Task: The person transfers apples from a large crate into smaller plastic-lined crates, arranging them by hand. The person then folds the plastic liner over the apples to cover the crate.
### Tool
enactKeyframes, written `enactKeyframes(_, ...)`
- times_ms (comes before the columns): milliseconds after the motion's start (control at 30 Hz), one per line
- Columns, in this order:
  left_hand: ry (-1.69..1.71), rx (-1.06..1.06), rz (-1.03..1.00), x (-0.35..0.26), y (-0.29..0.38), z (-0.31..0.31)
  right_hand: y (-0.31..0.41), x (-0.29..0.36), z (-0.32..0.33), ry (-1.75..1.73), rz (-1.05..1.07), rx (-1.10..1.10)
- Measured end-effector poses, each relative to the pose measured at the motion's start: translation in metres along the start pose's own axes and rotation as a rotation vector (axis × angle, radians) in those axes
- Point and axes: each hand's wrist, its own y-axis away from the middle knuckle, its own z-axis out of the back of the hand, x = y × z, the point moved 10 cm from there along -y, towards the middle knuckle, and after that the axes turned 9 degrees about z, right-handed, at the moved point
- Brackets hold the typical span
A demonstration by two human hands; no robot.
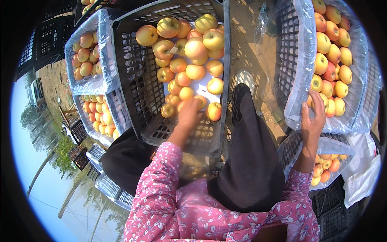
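Note:
Before me stands a black plastic crate (177,139) with perforated walls, and yellow-red apples (195,72) lie loose on its white-lined bottom. My left hand (189,115) is down among the apples at the near end, its fingers against them; the hand hides whether one is gripped. My right hand (313,118) rests at the near corner of a crate lined with clear plastic film (297,99) on the right. An apple (309,101) shows between its thumb and fingers, partly covered, and I cannot tell whether it is held. Rows of apples (332,60) fill that lined crate.
Two film-lined crates of apples (86,86) (119,103) stand to the left. Another lined crate (332,146) with apples sits below the right one, beside a white plastic sheet (359,178). My shoe (242,99) is on the bare soil (242,39) between the crates.

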Motion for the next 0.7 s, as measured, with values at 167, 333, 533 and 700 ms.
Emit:
enactKeyframes(167, -0.339, -0.015, -0.022, -0.004, -0.033, -0.038, -0.003, 0.006, -0.004, 0.021, 0.017, -0.022)
enactKeyframes(333, -0.079, -0.057, 0.021, 0.003, -0.038, -0.026, -0.002, 0.010, 0.008, -0.022, -0.002, -0.125)
enactKeyframes(533, 1.541, 0.197, 0.232, 0.020, 0.000, 0.025, -0.009, 0.033, -0.023, -0.575, -0.119, -0.118)
enactKeyframes(700, 2.105, 0.680, -0.050, -0.048, 0.029, 0.076, -0.043, 0.156, -0.081, -0.758, 0.337, 0.353)
